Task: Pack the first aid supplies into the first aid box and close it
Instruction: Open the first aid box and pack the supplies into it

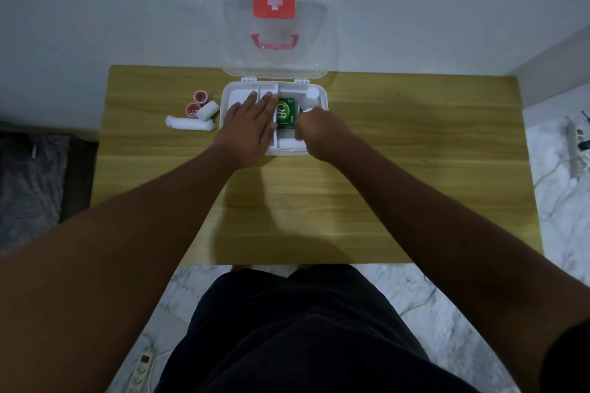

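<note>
The white first aid box stands open at the table's far middle, its clear lid with a red cross label leaning against the wall. Inside lie a green carton, a white bottle at the back right, and a white roll at the front. My left hand rests flat, fingers spread, on the white inner tray in the box's left half. My right hand is curled inside the right half over a small item I cannot make out.
Left of the box on the wooden table lie two white bandage rolls and two red-capped tape rolls. A power strip lies on the marble floor near my legs; cables and another strip lie at the right.
</note>
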